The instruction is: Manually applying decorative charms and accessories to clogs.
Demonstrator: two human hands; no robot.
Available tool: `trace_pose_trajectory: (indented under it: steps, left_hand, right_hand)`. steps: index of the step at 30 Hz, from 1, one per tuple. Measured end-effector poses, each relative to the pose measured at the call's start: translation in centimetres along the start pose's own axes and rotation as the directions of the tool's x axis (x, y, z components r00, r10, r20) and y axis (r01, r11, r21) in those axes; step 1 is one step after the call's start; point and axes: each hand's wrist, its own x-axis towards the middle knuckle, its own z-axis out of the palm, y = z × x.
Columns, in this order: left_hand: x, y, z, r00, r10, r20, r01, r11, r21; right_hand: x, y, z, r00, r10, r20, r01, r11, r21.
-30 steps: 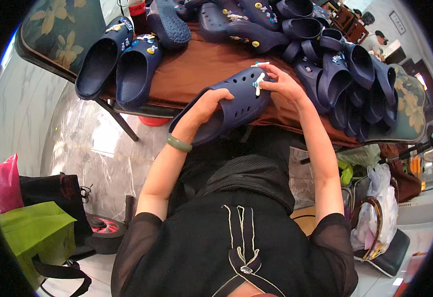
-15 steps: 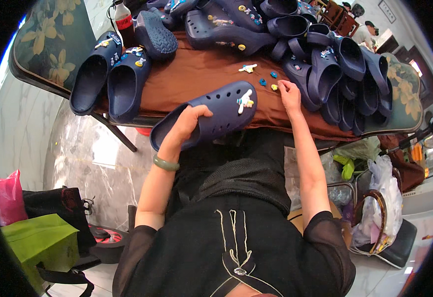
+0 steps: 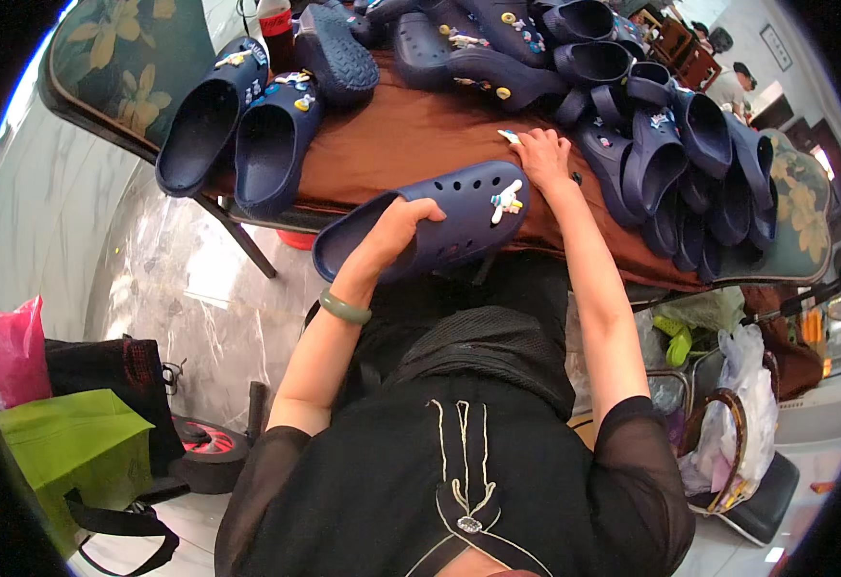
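Observation:
My left hand (image 3: 396, 236) grips a dark blue clog (image 3: 439, 221) by its side, thumb on top and fingers mostly hidden beneath. The clog lies tilted above my lap, toe to the right. Holes dot its upper, and a white figure charm (image 3: 507, 200) sits near the toe. My right hand (image 3: 543, 159) is over the brown cloth, fingers curled, its fingertips closed at a small white shoe charm (image 3: 510, 137). That hand hides part of the charm and the cloth under it. A small dark piece (image 3: 576, 178) shows beside my right wrist.
Many dark blue clogs (image 3: 656, 159) are heaped at the right and back of the brown cloth (image 3: 382, 135). A charmed pair (image 3: 276, 144) stands at left, near a red-labelled bottle (image 3: 276, 24). Bags (image 3: 74, 452) lie low left; a chair with plastic bags (image 3: 742, 404) is low right.
My right hand has moved left from beside the small yellow charm to the white charm, covering the small charms. The view has shifted a little; my left hand still holds the clog.

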Motion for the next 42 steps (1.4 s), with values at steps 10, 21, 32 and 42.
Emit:
trace_pose_trajectory:
  steps: [10, 21, 32, 42]
  left_hand:
    - [-0.4, 0.4, -0.1, 0.994, 0.085, 0.071, -0.088, 0.996, 0.033]
    - [0.0, 0.5, 0.0, 0.984, 0.068, 0.166, -0.064, 0.998, -0.029]
    - [-0.2, 0.8, -0.4, 0.973, 0.069, 0.221, -0.049, 0.994, -0.097]
    - [-0.5, 0.9, -0.2, 0.966, 0.078, 0.248, -0.048, 0.991, -0.127]
  right_hand:
    - [-3.5, -6.2, -11.5, 0.887, -0.322, -0.330, 0.460, 0.661, 0.592]
    - [-4.2, -7.3, -13.0, 0.843, -0.509, -0.176, 0.509, 0.647, 0.568]
    - [-3.8, -7.4, -14.3, 0.734, -0.642, -0.222, 0.641, 0.545, 0.540]
    - [-4.6, -9.4, -14.6, 0.798, -0.562, -0.218, 0.573, 0.597, 0.561]
